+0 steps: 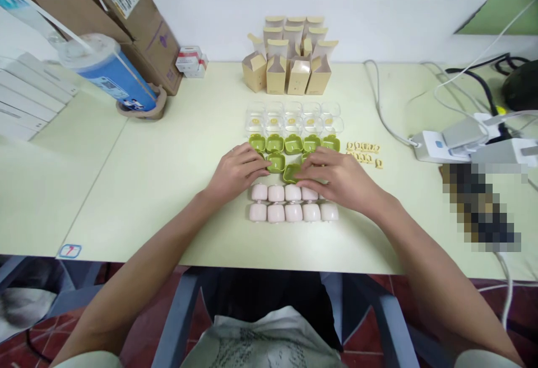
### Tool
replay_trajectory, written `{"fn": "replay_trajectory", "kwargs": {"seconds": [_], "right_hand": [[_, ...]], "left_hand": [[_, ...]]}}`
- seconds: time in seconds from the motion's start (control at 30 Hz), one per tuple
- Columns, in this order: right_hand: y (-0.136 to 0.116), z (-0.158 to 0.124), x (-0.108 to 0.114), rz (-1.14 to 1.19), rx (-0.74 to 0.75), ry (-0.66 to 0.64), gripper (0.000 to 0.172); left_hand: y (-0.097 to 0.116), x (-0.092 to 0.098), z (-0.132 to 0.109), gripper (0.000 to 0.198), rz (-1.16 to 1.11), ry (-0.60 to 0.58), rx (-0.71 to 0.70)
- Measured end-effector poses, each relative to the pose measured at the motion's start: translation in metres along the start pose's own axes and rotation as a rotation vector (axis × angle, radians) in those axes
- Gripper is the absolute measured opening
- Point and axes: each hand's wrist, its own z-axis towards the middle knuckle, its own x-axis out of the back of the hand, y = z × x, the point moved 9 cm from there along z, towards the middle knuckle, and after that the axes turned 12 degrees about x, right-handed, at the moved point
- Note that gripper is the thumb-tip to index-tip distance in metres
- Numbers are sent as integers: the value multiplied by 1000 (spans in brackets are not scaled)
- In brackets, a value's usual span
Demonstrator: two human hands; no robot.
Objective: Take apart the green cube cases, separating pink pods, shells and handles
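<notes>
Two rows of small glossy green square cups [275,143] lie in the middle of the table. My right hand [336,175] grips one green cup [291,173] between thumb and fingers; it sits nearer to me than its row and slightly turned. Other cups of that row are partly hidden under this hand. At the row's left end, my left hand [239,171] has its thumb and fingers closed around a mostly covered green cup, beside another green cup [276,162]. Just below are two rows of pale pink rounded caps [276,213], some hidden by my right hand.
Clear plastic covers [293,116] lie behind the cups, with open cardboard boxes [276,74] farther back. Small yellow pieces [363,152] are to the right. A power strip [437,147] with cables is farther right. A blue drink cup [121,82] and a carton [147,37] stand at left.
</notes>
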Motion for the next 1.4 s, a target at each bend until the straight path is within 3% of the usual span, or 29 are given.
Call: {"fn": "replay_trajectory", "kwargs": {"seconds": [0.13,0.27,0.43,0.83,1.0,1.1,1.17,1.27,1.4], "right_hand": [[0,19,-12,32,-60,-171,16],[5,24,-12,66,-97,-212,17],[7,20,-17,93,-115,-215,20],[12,9,-13,-11,-104,-111,30],[21,10,5,-18,-144,15,28],[35,22,18,-129,-204,-49,28],[41,37,15,-186,-207,-209,30],[47,56,6,-244,-257,-404,34],[43,67,-2,-262,-295,-466,34]], "left_hand": [[-8,9,-3,27,-4,21,42],[-18,13,-8,15,-16,7,91],[-15,14,-10,2,-44,16,64],[-19,13,-9,6,-86,-40,172],[-32,28,0,16,-79,3,245],[-48,29,22,23,25,-166,298],[-56,19,39,19,146,-368,318],[-62,10,65,7,315,-550,350],[-56,-5,81,16,339,-709,363]]}}
